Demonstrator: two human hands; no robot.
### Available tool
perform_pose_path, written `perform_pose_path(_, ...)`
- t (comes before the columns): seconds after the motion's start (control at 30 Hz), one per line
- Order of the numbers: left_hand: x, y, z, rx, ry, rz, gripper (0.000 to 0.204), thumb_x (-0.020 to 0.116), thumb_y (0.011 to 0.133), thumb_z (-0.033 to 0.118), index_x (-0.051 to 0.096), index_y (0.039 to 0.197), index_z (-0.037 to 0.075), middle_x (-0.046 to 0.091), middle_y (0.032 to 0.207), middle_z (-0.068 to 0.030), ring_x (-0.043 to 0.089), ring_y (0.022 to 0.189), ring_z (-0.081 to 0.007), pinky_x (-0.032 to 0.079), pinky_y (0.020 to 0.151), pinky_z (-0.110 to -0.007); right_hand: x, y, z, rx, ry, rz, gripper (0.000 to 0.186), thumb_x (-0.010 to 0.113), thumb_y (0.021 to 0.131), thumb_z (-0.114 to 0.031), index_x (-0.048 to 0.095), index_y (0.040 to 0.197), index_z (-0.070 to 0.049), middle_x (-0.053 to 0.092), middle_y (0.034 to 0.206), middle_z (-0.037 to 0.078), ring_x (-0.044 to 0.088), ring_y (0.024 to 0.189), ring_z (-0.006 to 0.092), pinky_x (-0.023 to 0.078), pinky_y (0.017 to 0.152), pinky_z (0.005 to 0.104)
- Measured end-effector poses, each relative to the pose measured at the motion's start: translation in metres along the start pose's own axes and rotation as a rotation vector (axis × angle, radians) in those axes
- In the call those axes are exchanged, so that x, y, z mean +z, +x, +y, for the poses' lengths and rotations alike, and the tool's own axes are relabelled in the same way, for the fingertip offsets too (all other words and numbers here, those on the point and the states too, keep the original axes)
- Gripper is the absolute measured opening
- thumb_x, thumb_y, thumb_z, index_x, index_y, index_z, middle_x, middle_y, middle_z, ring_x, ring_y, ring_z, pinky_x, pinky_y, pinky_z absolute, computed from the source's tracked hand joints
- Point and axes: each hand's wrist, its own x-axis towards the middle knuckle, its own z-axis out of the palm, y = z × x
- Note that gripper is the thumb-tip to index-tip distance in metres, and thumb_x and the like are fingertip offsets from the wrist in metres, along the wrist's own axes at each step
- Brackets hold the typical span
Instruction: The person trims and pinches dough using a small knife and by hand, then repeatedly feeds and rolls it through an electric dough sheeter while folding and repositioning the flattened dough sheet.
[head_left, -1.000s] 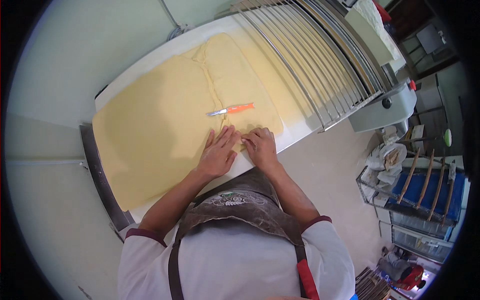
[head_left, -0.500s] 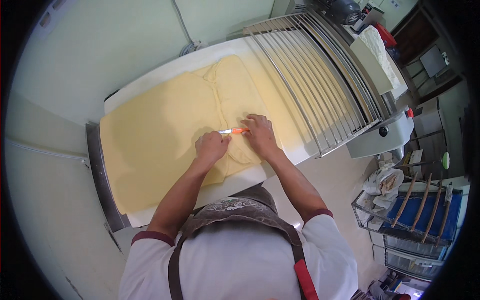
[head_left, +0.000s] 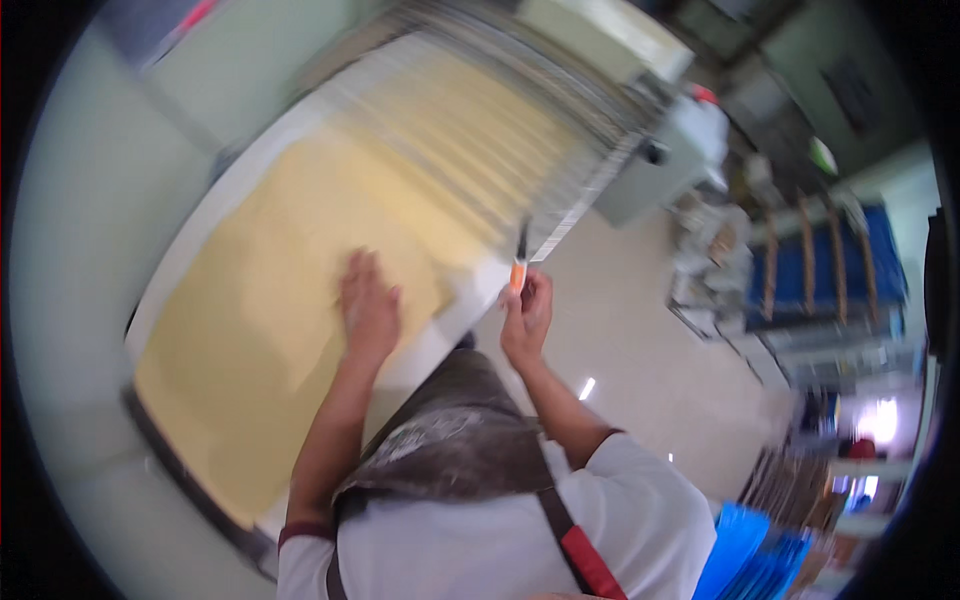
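Observation:
A broad sheet of pale yellow dough (head_left: 240, 340) lies along the white belt (head_left: 185, 255) of a dough sheeter. My left hand (head_left: 370, 310) is over the right part of the dough with its fingers stretched out. Whether its palm presses the surface is blurred. Beside the belt's near edge, my right hand (head_left: 530, 318) grips a small knife (head_left: 518, 275) by its orange handle, blade pointing up and away. The blade is smeared by motion. Nothing else is in either hand.
A metal bar guard (head_left: 480, 150) covers the belt's far right part, next to the machine's grey housing (head_left: 665, 160). Past the shiny floor (head_left: 600, 310) stands a rack with wooden rods (head_left: 810, 265) and a blue sheet. Blue objects (head_left: 750, 550) sit lower right.
My view has turned and blurred. Both hands have parted; the right now holds the knife off the dough's edge, while the left has opened. The fold and seam in the dough no longer show clearly.

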Motion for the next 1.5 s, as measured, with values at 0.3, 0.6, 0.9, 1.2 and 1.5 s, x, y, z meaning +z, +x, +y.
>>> perform_pose_path(0.3,0.016,0.009,0.01,-0.134,0.136,-0.205,0.072,0.048,0.094,0.03,0.017,0.147,-0.008,0.016,0.155,-0.0239,0.011,0.146,-0.0333,0.005,0.117,-0.05,-0.174,-0.005,0.075,0.957,0.293,0.378,0.027,0.042,0.1,-0.013,0.05,0.124,-0.007,0.047,0.077,-0.003,0.039,0.056,0.0042,0.036,0.05,0.0196)
perform_pose_path(0.6,0.024,0.069,0.009,-0.327,0.255,-0.259,0.073,0.037,0.097,0.04,0.011,0.15,-0.003,0.012,0.157,-0.0217,0.009,0.147,-0.0322,0.006,0.117,-0.051,-0.124,0.178,0.253,0.898,0.279,0.14,0.031,0.05,0.096,-0.017,0.051,0.124,-0.005,0.059,0.1,0.007,0.058,0.08,0.0175,0.049,0.069,0.0296)
perform_pose_path(0.9,0.047,0.263,-0.125,-0.561,0.42,0.015,0.071,0.034,0.098,0.044,0.013,0.151,0.002,0.013,0.159,-0.0146,0.01,0.147,-0.0277,0.009,0.119,-0.045,-0.158,0.197,0.309,1.033,0.424,0.029,0.034,0.049,0.097,-0.024,0.052,0.126,-0.007,0.059,0.108,0.008,0.059,0.088,0.0209,0.05,0.074,0.0339)
perform_pose_path(1.2,0.052,0.154,-0.026,-0.473,0.306,-0.055,0.074,0.043,0.097,0.037,0.01,0.15,-0.001,0.014,0.157,-0.0198,0.012,0.146,-0.0322,0.01,0.117,-0.048,-0.473,0.243,0.166,0.547,-0.545,0.478,0.043,0.052,0.093,-0.032,0.05,0.129,-0.008,0.061,0.119,0.013,0.061,0.095,0.0243,0.048,0.073,0.0369)
perform_pose_path(1.5,0.062,0.036,0.127,-0.359,-0.062,-0.208,0.08,0.054,0.09,0.037,0.016,0.148,-0.004,0.013,0.156,-0.0237,0.009,0.146,-0.0354,0.009,0.117,-0.051,-0.354,0.655,0.041,0.243,-0.987,-0.595,0.068,0.047,0.094,-0.053,0.057,0.123,0.008,0.062,0.117,0.019,0.058,0.107,0.0284,0.043,0.095,0.0374)
